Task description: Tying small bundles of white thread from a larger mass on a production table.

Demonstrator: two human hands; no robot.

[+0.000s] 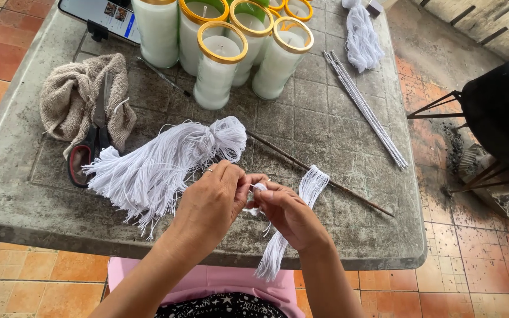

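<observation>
Both hands, left (210,203) and right (287,212), pinch a white string bundle (301,203).

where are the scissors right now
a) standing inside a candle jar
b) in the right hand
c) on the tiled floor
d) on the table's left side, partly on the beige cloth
d: the red-handled scissors lie on the table with their blades across the beige cloth, while the left hand and right hand pinch white string.

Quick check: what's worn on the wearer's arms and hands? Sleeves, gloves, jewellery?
Both forearms are bare, with no sleeves showing and no gloves. The left hand wears a thin ring on one finger. The right hand shows no ring or watch.
</observation>
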